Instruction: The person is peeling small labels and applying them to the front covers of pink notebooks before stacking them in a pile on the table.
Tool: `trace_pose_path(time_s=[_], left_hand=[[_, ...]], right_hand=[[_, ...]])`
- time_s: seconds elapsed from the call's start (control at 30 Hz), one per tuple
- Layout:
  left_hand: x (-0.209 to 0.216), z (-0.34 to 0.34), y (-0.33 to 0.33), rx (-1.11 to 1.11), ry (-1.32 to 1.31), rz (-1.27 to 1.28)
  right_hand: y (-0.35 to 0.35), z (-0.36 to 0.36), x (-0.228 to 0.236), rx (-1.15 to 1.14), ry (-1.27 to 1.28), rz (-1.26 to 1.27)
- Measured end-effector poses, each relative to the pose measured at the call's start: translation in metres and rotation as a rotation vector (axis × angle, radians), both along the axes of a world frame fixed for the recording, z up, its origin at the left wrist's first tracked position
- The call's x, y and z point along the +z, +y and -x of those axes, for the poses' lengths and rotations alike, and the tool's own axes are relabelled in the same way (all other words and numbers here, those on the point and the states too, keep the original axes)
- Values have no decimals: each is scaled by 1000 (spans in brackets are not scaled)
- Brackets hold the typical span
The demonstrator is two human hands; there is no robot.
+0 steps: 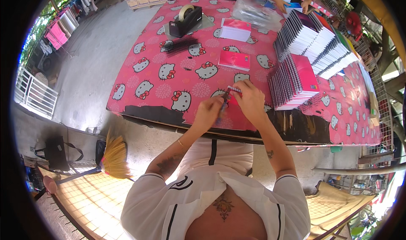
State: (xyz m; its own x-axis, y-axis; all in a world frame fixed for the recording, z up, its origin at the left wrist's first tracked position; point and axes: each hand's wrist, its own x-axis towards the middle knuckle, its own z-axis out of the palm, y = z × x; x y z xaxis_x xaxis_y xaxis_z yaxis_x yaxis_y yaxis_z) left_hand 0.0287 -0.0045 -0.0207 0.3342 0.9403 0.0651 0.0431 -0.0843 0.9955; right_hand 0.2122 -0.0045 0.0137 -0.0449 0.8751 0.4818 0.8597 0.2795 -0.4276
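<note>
My right hand [251, 98] pinches one end of a small pink spiral-bound notebook [234, 88], whose coil edge shows between the fingers. Close beside it, my left hand [208, 110] is closed on a thin dark tool with a bluish handle [222, 107]; its tip meets the coil's end, and its exact kind is too blurred to make out. Most of the notebook is hidden by my hands. Just beyond them lies a flat pink notebook [234, 60]. To the right rises a stack of pink spiral notebooks [292, 83].
A tape dispenser [186, 20], a dark comb-like bundle [182, 45], a pink-topped notepad stack [235, 29] and clear plastic [257, 14] lie farther back. Taller spiral-notebook stacks [311, 39] stand at right. Another person's hands [282, 4] work at the far side. The table's front edge [158, 113] is torn.
</note>
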Motion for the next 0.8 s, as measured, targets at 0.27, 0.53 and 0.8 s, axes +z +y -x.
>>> trace_pose_path(time_s=[0.27, 0.53, 0.8], left_hand=[[-16, 54, 38, 203, 809, -838], [63, -24, 54, -168, -310, -272], [163, -202, 105, -126, 75, -959]], right_hand=[[-12, -13, 7, -31, -49, 11], [-59, -28, 102, -26, 253, -92], [-47, -177, 154, -482, 262, -70]])
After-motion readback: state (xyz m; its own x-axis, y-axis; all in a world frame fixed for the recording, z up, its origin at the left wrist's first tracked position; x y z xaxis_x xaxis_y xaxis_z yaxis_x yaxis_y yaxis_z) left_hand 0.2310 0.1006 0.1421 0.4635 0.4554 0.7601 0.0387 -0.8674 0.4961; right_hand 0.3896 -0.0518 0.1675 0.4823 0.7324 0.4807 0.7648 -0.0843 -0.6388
